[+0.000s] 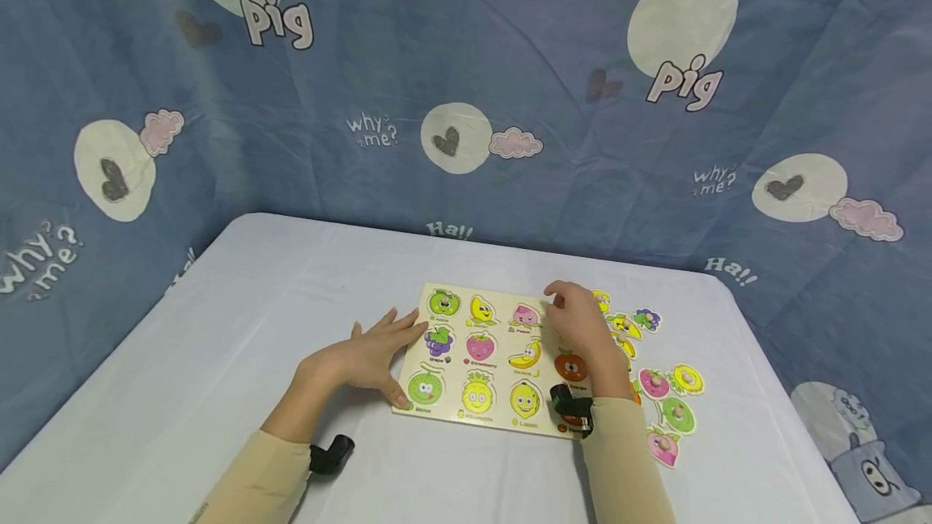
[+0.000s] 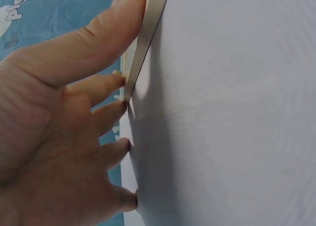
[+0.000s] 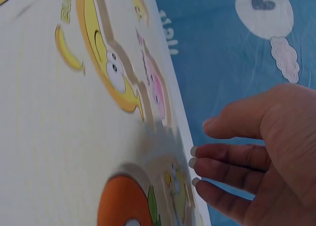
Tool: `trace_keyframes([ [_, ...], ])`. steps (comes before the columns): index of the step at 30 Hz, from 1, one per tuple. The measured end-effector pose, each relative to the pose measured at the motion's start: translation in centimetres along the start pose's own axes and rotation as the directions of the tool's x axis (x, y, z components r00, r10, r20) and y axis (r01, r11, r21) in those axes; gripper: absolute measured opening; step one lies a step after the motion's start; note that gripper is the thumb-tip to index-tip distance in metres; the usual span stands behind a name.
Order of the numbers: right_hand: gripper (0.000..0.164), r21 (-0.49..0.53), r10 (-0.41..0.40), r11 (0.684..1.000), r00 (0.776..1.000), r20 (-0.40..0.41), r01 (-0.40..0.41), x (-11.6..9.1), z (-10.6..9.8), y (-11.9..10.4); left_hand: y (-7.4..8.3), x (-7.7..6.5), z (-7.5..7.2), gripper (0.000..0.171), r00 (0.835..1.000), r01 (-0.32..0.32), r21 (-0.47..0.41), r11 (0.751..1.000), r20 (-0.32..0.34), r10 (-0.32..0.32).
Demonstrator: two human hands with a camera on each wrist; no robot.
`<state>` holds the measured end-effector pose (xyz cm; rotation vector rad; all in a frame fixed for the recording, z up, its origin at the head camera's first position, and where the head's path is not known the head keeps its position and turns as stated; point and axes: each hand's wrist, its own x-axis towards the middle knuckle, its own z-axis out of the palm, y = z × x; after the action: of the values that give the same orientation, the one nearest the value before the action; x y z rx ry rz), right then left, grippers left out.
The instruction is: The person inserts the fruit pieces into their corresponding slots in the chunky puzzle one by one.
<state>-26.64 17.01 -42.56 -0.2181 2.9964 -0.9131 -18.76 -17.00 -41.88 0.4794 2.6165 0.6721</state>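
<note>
A pale fruit puzzle board (image 1: 451, 396) lies flat on the table, with labelled pictures such as a strawberry (image 1: 480, 347), a pineapple (image 1: 477, 395) and a melon (image 1: 425, 387). My left hand (image 1: 364, 358) rests at its left edge with fingers spread, the thumb (image 2: 98, 50) on the near left corner in the left wrist view. Over the far right part of the board hovers my right hand (image 1: 578, 318), its fingers loosely bent and holding nothing. In the right wrist view its fingertips (image 3: 195, 163) are near the board's edge, past the banana picture (image 3: 106, 58).
Right of the board lie several loose knobbed fruit pieces: a grape piece (image 1: 646, 319), a pink peach piece (image 1: 664, 448), a green round piece (image 1: 678, 416) and yellow ones (image 1: 688, 378). Some are partly hidden behind my right arm. A blue patterned cloth (image 1: 510, 200) hangs behind the white table (image 1: 291, 273).
</note>
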Motion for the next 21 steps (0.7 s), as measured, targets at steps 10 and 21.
trace_keyframes([
  [10,0.027,-0.024,0.018,1.0,0.999,-0.028,-0.019,-0.9,-0.7,1.6,-0.2,0.3,0.2,0.124,1.0,-0.006,-0.005,1.0,0.003,0.006],
  [21,0.027,-0.081,0.062,0.994,0.995,-0.074,-0.068,-1.5,-2.2,2.6,-0.1,0.2,0.0,0.124,1.0,0.002,0.0,1.0,0.004,-0.002],
])
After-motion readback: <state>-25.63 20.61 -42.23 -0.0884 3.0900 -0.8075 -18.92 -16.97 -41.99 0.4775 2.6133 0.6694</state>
